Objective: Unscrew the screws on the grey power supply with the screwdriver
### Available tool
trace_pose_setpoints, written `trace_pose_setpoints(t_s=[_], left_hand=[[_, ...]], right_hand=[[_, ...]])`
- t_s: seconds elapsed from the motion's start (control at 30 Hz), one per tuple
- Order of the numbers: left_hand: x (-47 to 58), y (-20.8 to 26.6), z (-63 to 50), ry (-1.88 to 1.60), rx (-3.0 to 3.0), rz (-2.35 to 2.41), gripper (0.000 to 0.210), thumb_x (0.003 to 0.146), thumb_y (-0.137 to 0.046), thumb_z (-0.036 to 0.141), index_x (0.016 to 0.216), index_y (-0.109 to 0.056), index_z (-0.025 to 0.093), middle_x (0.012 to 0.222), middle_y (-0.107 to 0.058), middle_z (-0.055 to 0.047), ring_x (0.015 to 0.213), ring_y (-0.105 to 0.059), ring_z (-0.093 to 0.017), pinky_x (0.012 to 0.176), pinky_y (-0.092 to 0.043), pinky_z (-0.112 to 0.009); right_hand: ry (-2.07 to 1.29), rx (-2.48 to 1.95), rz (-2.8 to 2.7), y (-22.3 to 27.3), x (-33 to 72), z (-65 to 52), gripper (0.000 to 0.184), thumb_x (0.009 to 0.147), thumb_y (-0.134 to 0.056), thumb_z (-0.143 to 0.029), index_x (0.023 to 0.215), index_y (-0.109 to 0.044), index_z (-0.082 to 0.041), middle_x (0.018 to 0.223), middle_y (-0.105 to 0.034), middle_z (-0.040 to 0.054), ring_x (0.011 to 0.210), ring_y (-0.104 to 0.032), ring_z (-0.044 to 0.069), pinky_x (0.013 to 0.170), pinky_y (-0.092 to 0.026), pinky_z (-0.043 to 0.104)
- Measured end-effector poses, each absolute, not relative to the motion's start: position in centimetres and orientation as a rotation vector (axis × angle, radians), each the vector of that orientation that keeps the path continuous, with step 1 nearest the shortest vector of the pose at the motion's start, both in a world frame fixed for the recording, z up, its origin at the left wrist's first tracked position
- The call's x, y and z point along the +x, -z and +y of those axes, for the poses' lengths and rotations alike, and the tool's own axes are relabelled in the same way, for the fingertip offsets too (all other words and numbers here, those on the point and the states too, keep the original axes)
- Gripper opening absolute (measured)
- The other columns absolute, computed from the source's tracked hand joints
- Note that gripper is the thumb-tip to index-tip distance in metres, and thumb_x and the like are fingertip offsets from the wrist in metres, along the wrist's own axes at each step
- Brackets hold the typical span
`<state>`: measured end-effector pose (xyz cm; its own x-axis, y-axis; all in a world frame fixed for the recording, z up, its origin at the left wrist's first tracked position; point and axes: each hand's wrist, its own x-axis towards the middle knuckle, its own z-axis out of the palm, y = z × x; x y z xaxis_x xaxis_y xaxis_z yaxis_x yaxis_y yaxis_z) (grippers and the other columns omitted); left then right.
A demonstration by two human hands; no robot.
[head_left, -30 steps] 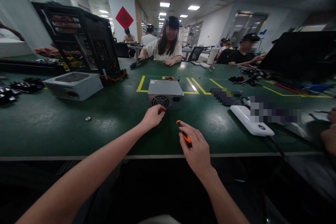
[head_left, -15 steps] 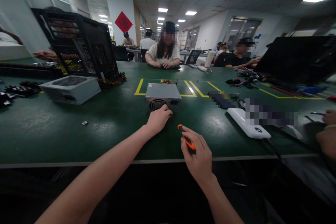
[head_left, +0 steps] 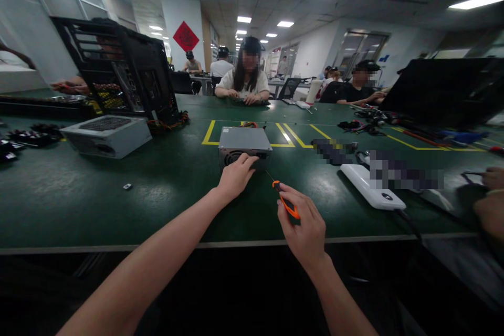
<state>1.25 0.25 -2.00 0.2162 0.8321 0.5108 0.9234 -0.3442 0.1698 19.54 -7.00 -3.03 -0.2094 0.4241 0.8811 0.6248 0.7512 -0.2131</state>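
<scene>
With the grey power supply box (head_left: 244, 139) as the centre of the clock and twelve pointing away from the wearer, the left hand (head_left: 236, 174) sits at six, fingers bent over the lower part of the box's near face, covering some of the fan grille (head_left: 229, 158); whether they pinch something small or only steady the metal, I cannot tell. The right hand (head_left: 305, 223), at five, pinches an orange-and-black screwdriver (head_left: 292, 210) between thumb and fingers, its thin shaft slanting toward eleven and ending near the box's lower near corner; contact at the tip is too small to make out. The step in hand looks like driver work at that near face, and the next move seems to call for a steady box and a shaft lined up clear of the left fingertips. Bare green tabletop (head_left: 177, 178) gives room from seven to nine, broken by a small white piece (head_left: 127, 187) at eight, with a second power supply (head_left: 108, 136) at nine. At four, a white power bank (head_left: 372, 186) bounds the right hand's swing. The table's near edge (head_left: 236, 244) runs across six, the right wrist reaching over it, while yellow tape (head_left: 209, 132) marks the surface around the box's far side.
</scene>
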Motion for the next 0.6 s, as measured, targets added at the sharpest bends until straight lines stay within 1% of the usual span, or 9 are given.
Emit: trace_pose_setpoints(t_s=[0.13, 0.2, 0.43, 0.6], left_hand=[[0.9, 1.9, 0.0, 0.783, -2.308, -1.745, 0.025, 0.087, -0.043, 0.024, 0.112, -0.048, 0.024, 0.109, -0.051, -0.002, 0.089, -0.057, -0.016, 0.066, -0.046, -0.024], [0.9, 1.9, -0.2, 0.758, -2.331, -1.732, 0.025, 0.088, -0.04, 0.025, 0.112, -0.048, 0.024, 0.109, -0.051, -0.002, 0.09, -0.057, -0.016, 0.067, -0.047, -0.024], [1.6, 1.7, -0.3, 0.664, -2.376, -1.735, 0.036, 0.089, -0.037, 0.024, 0.125, -0.041, 0.026, 0.111, -0.048, -0.005, 0.095, -0.054, -0.017, 0.074, -0.047, -0.026], [1.9, 1.8, -0.3, 0.653, -2.37, -1.704, 0.04, 0.09, -0.035, 0.026, 0.13, -0.034, 0.028, 0.11, -0.047, -0.004, 0.093, -0.055, -0.018, 0.072, -0.047, -0.026]], right_hand=[[0.307, -0.838, -1.8, 2.5, 19.8, -6.5, 0.026, 0.077, -0.055, -0.011, 0.102, -0.054, -0.019, 0.106, -0.064, 0.0081, 0.094, -0.061, 0.017, 0.083, -0.048, 0.033], [0.323, -0.845, -1.797, 2.3, 19.8, -6.3, 0.026, 0.077, -0.055, -0.011, 0.102, -0.053, -0.019, 0.106, -0.064, 0.0083, 0.095, -0.06, 0.017, 0.083, -0.048, 0.033], [0.349, -0.856, -1.793, 2.5, 19.6, -5.7, 0.025, 0.079, -0.053, -0.013, 0.103, -0.054, -0.019, 0.106, -0.064, 0.0088, 0.096, -0.06, 0.018, 0.082, -0.048, 0.034], [0.343, -0.845, -1.795, 2.4, 19.6, -5.7, 0.025, 0.078, -0.053, -0.012, 0.102, -0.053, -0.019, 0.105, -0.064, 0.0091, 0.095, -0.06, 0.018, 0.081, -0.048, 0.033]])
